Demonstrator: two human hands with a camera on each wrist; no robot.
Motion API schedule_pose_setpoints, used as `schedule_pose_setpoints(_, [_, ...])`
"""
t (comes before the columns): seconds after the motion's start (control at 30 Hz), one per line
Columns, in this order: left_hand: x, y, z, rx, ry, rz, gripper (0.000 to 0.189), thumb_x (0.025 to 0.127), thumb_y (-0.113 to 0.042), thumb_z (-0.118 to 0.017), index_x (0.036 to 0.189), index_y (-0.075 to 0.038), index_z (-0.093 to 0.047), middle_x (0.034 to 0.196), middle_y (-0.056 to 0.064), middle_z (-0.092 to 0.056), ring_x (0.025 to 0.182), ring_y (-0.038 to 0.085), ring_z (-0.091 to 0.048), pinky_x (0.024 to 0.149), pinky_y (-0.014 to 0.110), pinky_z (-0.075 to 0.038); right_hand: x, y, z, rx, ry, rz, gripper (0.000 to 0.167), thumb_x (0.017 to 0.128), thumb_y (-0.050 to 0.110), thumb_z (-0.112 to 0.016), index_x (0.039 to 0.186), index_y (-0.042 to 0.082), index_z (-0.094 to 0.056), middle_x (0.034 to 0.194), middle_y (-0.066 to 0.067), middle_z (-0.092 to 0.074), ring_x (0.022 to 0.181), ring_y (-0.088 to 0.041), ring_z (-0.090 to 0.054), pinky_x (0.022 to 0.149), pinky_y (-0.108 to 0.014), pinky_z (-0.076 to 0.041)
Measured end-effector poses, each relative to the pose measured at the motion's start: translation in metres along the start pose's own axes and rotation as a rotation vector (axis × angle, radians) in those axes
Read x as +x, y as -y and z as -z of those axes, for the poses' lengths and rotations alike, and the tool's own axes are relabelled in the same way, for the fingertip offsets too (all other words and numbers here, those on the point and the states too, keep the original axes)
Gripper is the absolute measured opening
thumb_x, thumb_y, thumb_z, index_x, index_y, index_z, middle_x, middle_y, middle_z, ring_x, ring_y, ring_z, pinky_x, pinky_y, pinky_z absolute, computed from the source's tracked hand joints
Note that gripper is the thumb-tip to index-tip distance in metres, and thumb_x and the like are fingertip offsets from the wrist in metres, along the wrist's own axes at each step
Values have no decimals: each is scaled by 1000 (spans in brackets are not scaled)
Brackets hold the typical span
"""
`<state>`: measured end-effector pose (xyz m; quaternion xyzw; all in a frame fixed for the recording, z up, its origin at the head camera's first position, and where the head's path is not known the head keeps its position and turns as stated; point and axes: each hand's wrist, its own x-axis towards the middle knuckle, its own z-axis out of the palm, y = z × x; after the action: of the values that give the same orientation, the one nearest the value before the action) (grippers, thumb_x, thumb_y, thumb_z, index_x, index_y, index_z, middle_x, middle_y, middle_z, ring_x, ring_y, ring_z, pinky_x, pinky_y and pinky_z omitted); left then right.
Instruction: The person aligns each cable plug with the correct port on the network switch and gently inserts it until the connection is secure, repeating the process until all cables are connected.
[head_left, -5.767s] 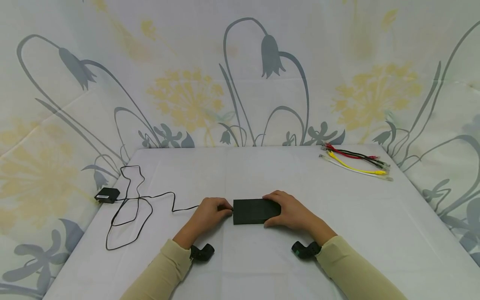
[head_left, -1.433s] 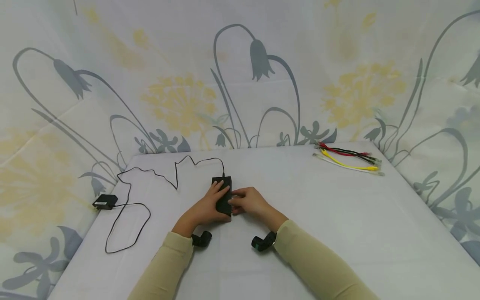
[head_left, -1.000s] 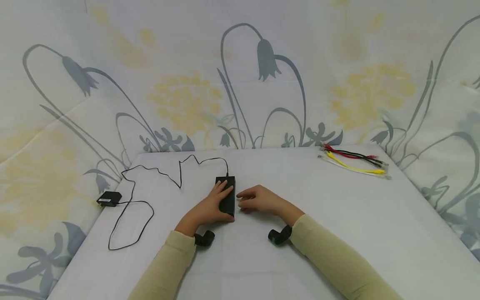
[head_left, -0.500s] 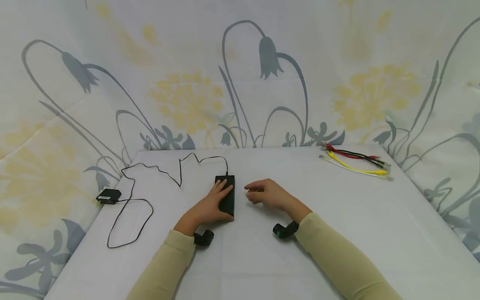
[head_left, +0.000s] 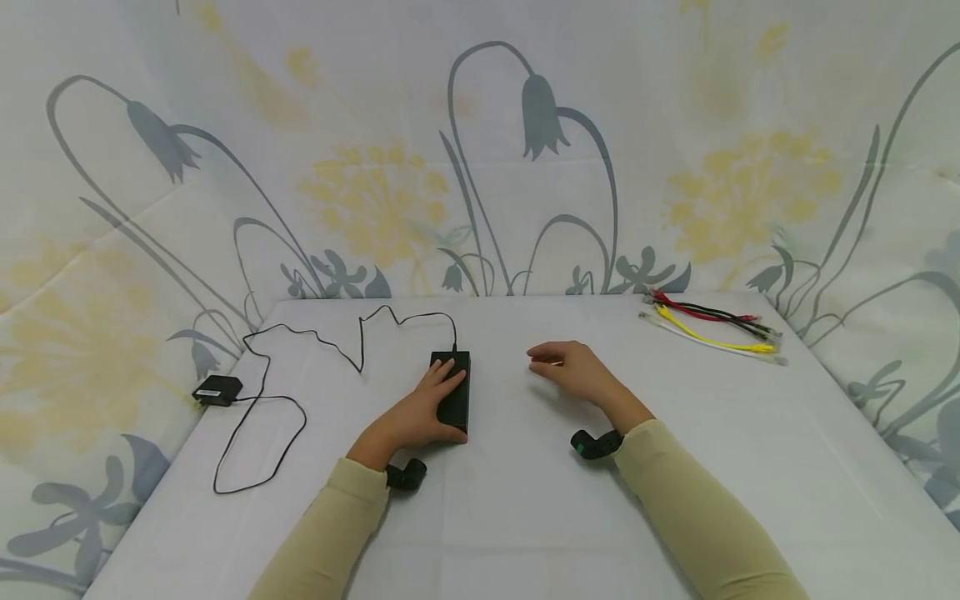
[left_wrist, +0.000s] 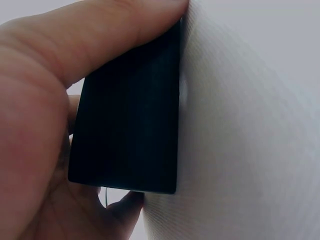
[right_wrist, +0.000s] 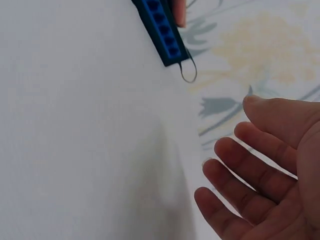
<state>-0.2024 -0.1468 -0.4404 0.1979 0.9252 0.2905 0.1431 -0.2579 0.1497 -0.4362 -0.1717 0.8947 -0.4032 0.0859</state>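
A black network switch (head_left: 456, 408) lies lengthwise on the white table, its power cord plugged into the far end. My left hand (head_left: 415, 417) holds it, fingers across the top and thumb at the near end. The left wrist view shows the plain dark side of the switch (left_wrist: 130, 125) close up between thumb and fingers. In the right wrist view, the other long side of the switch (right_wrist: 162, 30) has a row of several blue-lit ports. My right hand (head_left: 577, 375) hovers to the right of the switch, fingers loosely bent and holding nothing.
A black power adapter (head_left: 217, 391) sits at the table's left edge, its thin cord (head_left: 362, 342) looping toward the switch. At the back right lie several Ethernet cables, including a yellow cable (head_left: 705, 338) and red and black ones. A patterned curtain (head_left: 495, 208) stands behind the table.
The switch has turned from crosswise to lengthwise, its cord now at the far end. My left hand went from the plug onto the switch. My right hand has drawn away to the right.
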Motion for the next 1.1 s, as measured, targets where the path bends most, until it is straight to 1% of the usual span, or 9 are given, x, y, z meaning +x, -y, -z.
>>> schedule_pose_setpoints(0.27, [1, 3, -3, 3, -7, -11, 101, 76, -40, -82, 156, -24, -22, 165, -5, -1, 152, 20, 8, 117, 55, -21, -1, -16, 16, 9, -26, -44, 39, 95, 34, -61, 129, 15, -64, 127, -8, -65, 121, -30, -57, 99, -46, -47])
schedule_pose_setpoints(0.53, [2, 3, -1, 6, -4, -12, 101, 76, -40, -82, 156, -23, -22, 165, -4, 0, 152, 21, 9, 118, 54, -20, -4, -25, 35, -31, -71, -96, 42, 96, 37, -59, 132, 14, -61, 132, -9, -62, 127, -32, -53, 101, -48, -44])
schedule_pose_setpoints(0.83, [2, 3, 0, 6, -2, -9, 101, 76, -40, -82, 156, -23, -22, 165, -3, -1, 152, 22, 9, 117, 55, -20, -9, -36, 54, -73, -133, -144, 46, 97, 40, -56, 134, 14, -58, 137, -10, -58, 127, -34, -50, 100, -52, -43])
schedule_pose_setpoints(1.1, [2, 4, -1, 3, -5, -12, 101, 75, -42, -82, 156, -24, -22, 165, -5, -1, 152, 21, 9, 117, 55, -21, -15, -46, 69, -85, -160, -216, 47, 98, 40, -54, 136, 13, -56, 142, -14, -53, 132, -39, -43, 104, -56, -39])
